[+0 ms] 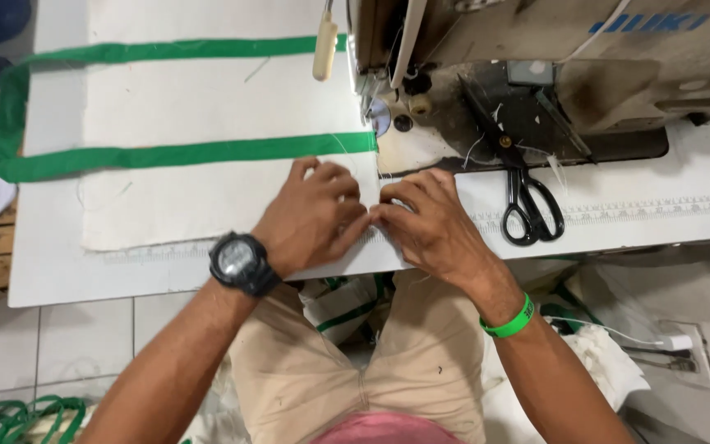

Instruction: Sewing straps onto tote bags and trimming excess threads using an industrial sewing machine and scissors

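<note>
A cream fabric panel (199, 107) with two green straps (182, 154) sewn along it lies flat on the white sewing table (59, 271). My left hand (314, 215), with a black watch on the wrist, presses on the panel's right edge near the table's front. My right hand (429, 222), with a green wristband, meets it fingertip to fingertip and pinches the same fabric edge. Both hands sit just in front of the needle area of the industrial sewing machine (536, 74).
Black-handled scissors (527, 201) lie on the table right of my right hand. A printed ruler strip (659, 207) runs along the table's front. More cream and green fabric (347, 304) hangs below the table by my knees. Green straps (18, 415) lie on the tiled floor.
</note>
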